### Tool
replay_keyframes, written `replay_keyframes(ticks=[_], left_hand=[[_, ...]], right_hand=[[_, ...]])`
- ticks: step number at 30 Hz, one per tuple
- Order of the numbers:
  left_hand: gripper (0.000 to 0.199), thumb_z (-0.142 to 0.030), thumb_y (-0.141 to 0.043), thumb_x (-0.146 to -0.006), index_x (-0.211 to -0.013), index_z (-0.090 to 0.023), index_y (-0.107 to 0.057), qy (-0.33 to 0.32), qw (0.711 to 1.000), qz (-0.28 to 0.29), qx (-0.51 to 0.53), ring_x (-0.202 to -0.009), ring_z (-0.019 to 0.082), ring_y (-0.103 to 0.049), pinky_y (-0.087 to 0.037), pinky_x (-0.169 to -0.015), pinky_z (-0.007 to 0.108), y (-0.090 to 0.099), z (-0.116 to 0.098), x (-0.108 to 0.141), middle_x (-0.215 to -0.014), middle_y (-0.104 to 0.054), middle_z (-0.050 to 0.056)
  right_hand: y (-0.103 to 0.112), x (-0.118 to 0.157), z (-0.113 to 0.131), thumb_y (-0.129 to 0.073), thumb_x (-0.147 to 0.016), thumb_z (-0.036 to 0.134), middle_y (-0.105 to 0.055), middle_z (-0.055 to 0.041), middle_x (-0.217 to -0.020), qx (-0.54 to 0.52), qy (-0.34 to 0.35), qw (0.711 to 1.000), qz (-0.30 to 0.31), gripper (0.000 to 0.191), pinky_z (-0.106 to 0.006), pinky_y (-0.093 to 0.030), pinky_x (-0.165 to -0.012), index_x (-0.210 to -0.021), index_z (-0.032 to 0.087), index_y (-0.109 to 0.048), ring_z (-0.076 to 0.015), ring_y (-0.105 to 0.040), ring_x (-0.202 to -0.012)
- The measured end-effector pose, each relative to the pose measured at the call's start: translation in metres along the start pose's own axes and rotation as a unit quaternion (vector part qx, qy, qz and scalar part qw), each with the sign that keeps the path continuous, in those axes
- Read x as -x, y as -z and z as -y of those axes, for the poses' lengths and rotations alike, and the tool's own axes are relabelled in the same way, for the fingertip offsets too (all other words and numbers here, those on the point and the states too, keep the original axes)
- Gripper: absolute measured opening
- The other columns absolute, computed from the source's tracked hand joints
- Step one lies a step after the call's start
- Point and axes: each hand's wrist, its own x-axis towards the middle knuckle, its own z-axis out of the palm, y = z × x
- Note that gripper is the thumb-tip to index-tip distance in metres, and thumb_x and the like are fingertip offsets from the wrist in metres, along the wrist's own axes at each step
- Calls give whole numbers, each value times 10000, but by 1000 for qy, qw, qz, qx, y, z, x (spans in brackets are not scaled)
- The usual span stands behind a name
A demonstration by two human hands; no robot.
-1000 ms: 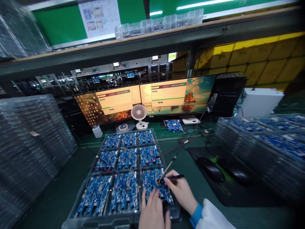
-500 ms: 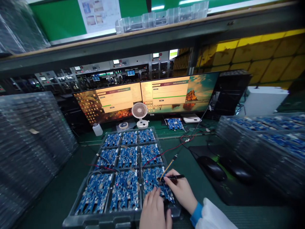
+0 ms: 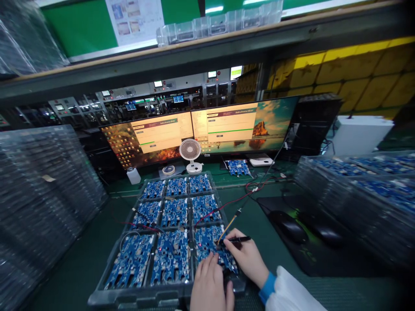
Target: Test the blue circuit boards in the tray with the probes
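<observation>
A clear plastic tray (image 3: 168, 298) holds several blue circuit boards in rows. At the front right lies one circuit board (image 3: 205, 239) with a small red light on it. My right hand (image 3: 249, 261) pinches a slim black pen-like tool (image 3: 241, 239) over this board; its tip is too small to make out. An orange-yellow cable (image 3: 229, 226) runs down to the board beside my fingertips. Over the board's near edge rests my left hand (image 3: 208, 285), its fingers stretched forward and the thumb apart. It hides part of the tray's front.
Two monitors (image 3: 162, 138) stand behind the tray with a small white fan (image 3: 190, 151) before them. Stacked trays rise at the left (image 3: 48, 194) and right (image 3: 333, 203). Two black mice (image 3: 288, 226) lie on a mouse pad. Red wires (image 3: 223, 205) cross the tray.
The view has shifted very slightly. Both hands keep nearly the same place on the front right board. The green bar on the left monitor has grown longer.
</observation>
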Motion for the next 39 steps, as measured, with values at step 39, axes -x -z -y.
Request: replay_keyframes(ticks=[39], left_hand=[[572, -630, -253, -918, -995, -203, -626, 99, 907, 247, 326, -800, 194, -607, -469, -764, 302, 75, -1, -42, -880, -688, 66]], right_hand=[[34, 37, 69, -676, -729, 561, -524, 4, -713, -166, 5, 975, 148, 354, -283, -435, -583, -733, 218, -591, -143, -519, -628]])
